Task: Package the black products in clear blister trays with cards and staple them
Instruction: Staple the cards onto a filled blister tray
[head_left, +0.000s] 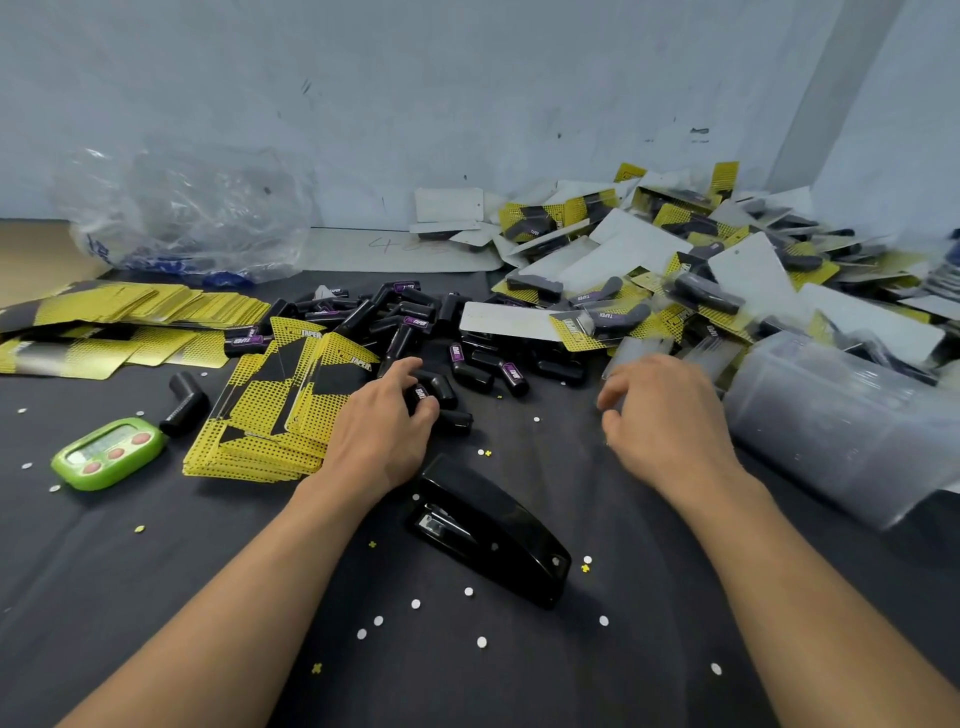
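**Left hand** (382, 431): the fingers and thumb are curled round one small black elbow-shaped product with a purple label (420, 396). It is gripped at the near edge of the heap of loose black products (415, 322). Whether the piece is clear of the surface cannot be determined.

**Right hand** (662, 415): it is palm down with the fingers curled toward the surface. The fingertips are blurred, so it cannot be told whether they hold anything. This hand is just beside a long stack of nested clear blister trays (841, 426), which lies on its side to the right.

**Near the hands:**
- A glossy black desktop stapler (488, 530) lies between the forearms on the dark grey cloth-covered table (208, 597). It is just beside the left wrist and is not held.
- A fanned stack of yellow-and-black printed cards (270, 415) lies directly left of the left hand, touching it.
- One more black elbow-shaped piece (184, 400) lies alone, left of that stack.
- A green plastic digital timer with red buttons (106, 454) sits beside that piece.

**Further out:**
- A wider spread of the same cards (130, 317) covers the far left.
- A heap of finished carded packs (675, 249) is piled at the far right, against the wall.
- A crumpled clear plastic bag (182, 208) stands at the far left.
- Small white paper discs (415, 604) are scattered over the cloth.
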